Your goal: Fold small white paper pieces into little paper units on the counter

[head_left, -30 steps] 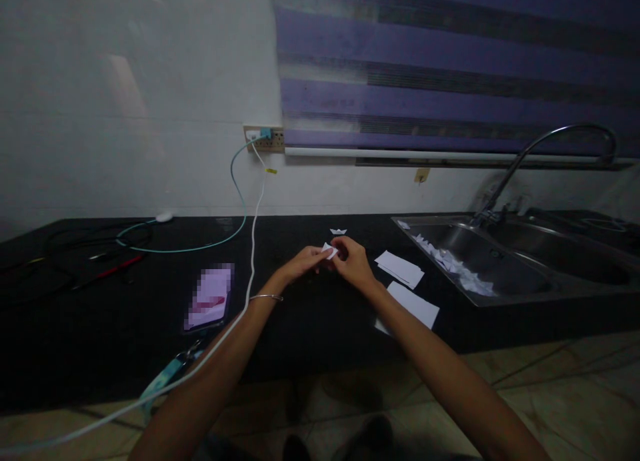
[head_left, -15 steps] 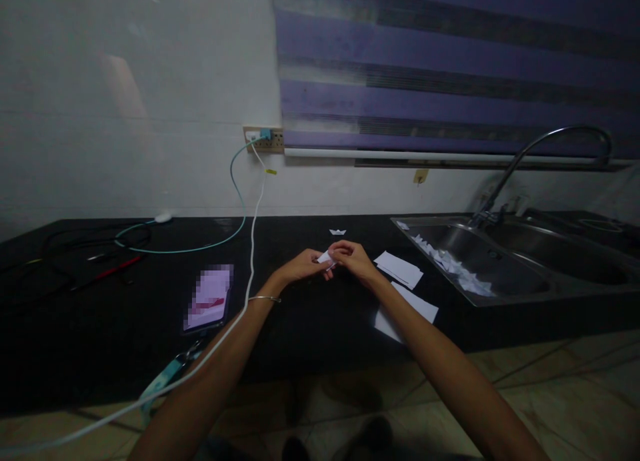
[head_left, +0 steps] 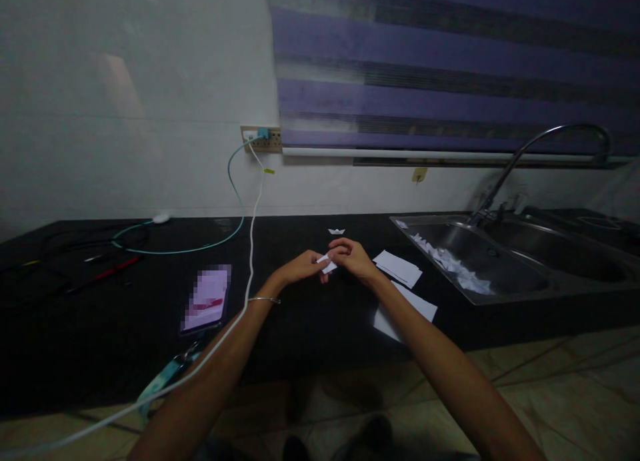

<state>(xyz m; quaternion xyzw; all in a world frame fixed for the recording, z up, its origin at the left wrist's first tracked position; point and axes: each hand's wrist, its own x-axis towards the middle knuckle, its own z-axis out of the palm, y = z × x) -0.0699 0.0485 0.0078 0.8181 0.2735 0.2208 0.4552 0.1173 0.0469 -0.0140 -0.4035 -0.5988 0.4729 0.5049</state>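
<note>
A small folded piece of white paper (head_left: 327, 265) is held between both hands above the dark countertop. My left hand (head_left: 303, 266) pinches its left side, thumb on top and fingers beneath. On its right side, my right hand (head_left: 353, 257) grips the paper with thumb and fingers. Just beyond the hands stands a small white paper boat (head_left: 337, 232). Right of my right hand lies a stack of white paper sheets (head_left: 399, 268). A second pile of white paper (head_left: 423, 309) lies nearer, partly covered by my right forearm.
A steel sink (head_left: 520, 268) with a curved faucet (head_left: 515, 158) is at the right, many folded papers (head_left: 453, 264) along its left side. At left lie a phone (head_left: 207, 298), a lanyard (head_left: 163, 381) and cables. A white cord (head_left: 251, 248) crosses my left forearm.
The folded paper has turned slightly, and more of its white face shows between the hands. Both hands keep hold of it in nearly the same place. The view has shifted a little.
</note>
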